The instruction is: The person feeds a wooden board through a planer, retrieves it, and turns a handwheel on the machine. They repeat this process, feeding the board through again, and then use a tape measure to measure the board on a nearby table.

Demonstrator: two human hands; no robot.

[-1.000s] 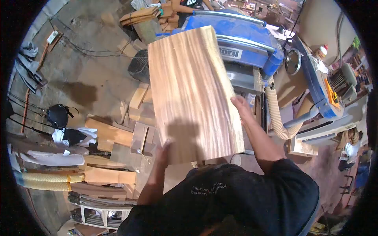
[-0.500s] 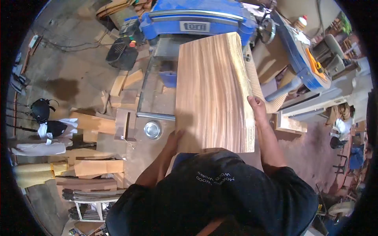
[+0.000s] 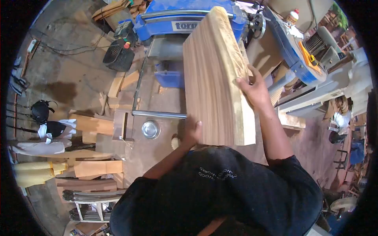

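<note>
A thick wooden slab (image 3: pixel 210 82) with striped grain hangs in front of my chest, turned so that its broad face and its pale, rough right edge both show. My left hand (image 3: pixel 193 130) grips its lower left side, the thumb on the broad face. On the right, my right hand (image 3: pixel 255 88) is closed round the pale edge, thumb in front. The slab's top end overlaps a blue machine (image 3: pixel 173 13) behind it.
A metal roller (image 3: pixel 159 114) and a round metal bowl (image 3: pixel 151 129) are left of the slab. Cut boards (image 3: pixel 94 125) lie further left, near a black basket (image 3: pixel 118 55). A blue-edged machine table (image 3: pixel 305 74) stands at the right.
The slab has turned about its length, so its pale right edge now faces up more. Its top has risen over the machine. My left hand has shifted right, and both hands still hold on.
</note>
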